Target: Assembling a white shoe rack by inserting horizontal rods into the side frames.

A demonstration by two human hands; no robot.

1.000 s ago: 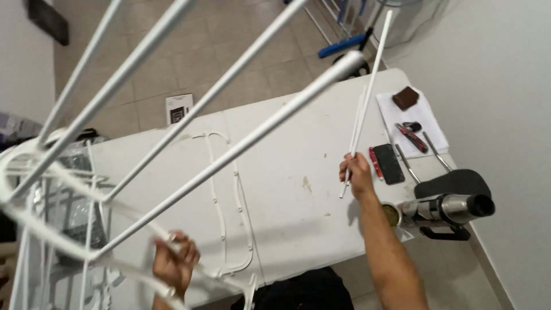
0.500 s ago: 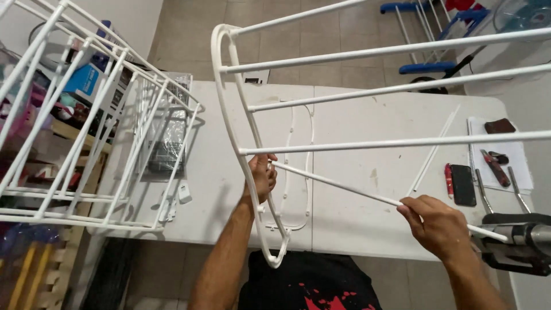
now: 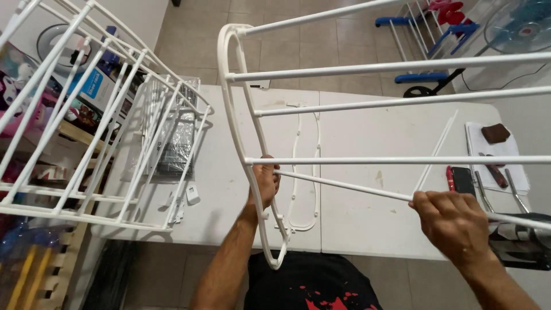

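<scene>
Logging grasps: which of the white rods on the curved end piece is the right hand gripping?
The lowest rod, slanting down from the left hand into the right hand; the rods above it run untouched.

Black shirt (image 3: 310, 287) (red print), bare forearms

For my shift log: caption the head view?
Left hand steadies curved white frame; right hand grips thin white rod above white table.

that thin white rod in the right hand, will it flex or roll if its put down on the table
The thin white rod is long and slender, so it probably bows a little when held by one end, as the right hand holds it. It looks round, so it could roll on the flat white table. It likely feels light.
</scene>
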